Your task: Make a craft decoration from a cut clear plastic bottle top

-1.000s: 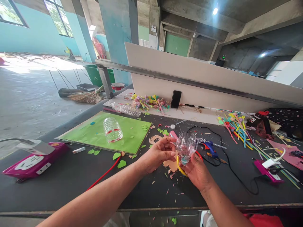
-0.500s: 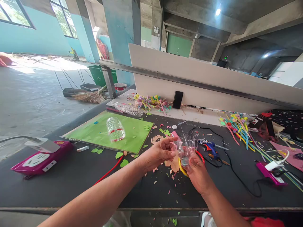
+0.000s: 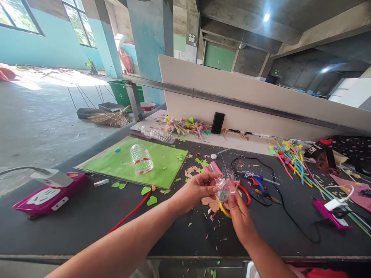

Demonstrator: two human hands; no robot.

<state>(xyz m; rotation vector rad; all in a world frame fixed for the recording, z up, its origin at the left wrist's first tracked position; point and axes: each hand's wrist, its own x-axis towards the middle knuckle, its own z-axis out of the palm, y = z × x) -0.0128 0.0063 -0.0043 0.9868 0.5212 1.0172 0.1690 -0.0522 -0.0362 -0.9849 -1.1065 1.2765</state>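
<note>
Between my two hands, above the dark table, is a clear plastic bottle piece [image 3: 226, 186] with cut, flared strips. My left hand [image 3: 198, 190] pinches its left edge with thumb and fingers. My right hand [image 3: 240, 216] is closed on its lower right side. Beneath it, scissors [image 3: 246, 194] with red and yellow handles lie partly hidden among peach paper scraps [image 3: 213, 204]. Pink paper strips [image 3: 215, 167] lie just behind the piece. To the right rests a blue glue gun [image 3: 261, 186] with a black cord.
A cut clear bottle [image 3: 141, 158] lies on a green sheet [image 3: 101, 164], with another clear bottle [image 3: 159, 134] behind. Magenta power strips [image 3: 75, 187] sit at both sides. A phone [image 3: 217, 122] leans on the white board [image 3: 246, 112]. Colourful craft flowers [image 3: 292, 152] lie at the right.
The clear bottle piece has tipped toward me and shifted slightly left, its round end now facing me. My right hand has turned with it; my left hand stays on its edge.
</note>
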